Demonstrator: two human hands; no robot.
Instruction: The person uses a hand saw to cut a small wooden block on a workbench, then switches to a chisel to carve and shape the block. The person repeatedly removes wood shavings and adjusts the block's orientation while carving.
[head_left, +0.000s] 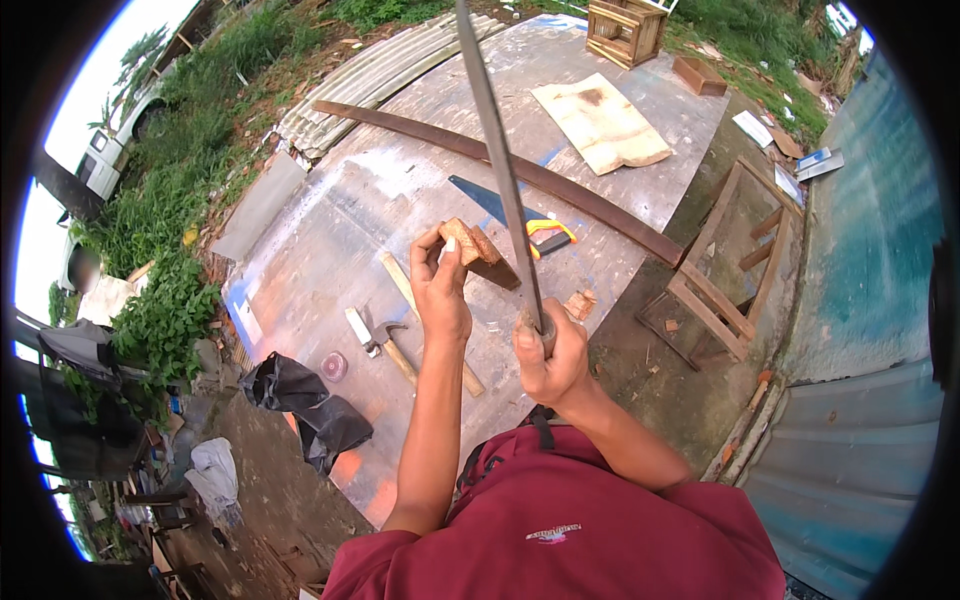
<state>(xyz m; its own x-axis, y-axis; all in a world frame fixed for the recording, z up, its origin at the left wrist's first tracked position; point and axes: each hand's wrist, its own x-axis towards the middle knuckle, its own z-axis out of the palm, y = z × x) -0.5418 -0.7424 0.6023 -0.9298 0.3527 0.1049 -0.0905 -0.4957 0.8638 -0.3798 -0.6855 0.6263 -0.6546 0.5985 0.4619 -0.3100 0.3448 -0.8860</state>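
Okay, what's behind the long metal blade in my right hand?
A long brown beam, a handsaw and the paint-stained worktop show on either side; whatever the blade directly covers is hidden.

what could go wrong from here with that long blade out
The bare left grip holds a wood piece that appears beside the long metal blade, so a slip might cut those fingers. Only the bare right grip holds the blade, so it could twist or get away. A handsaw lies on the work surface behind the blade in this view; a low swing might knock it.
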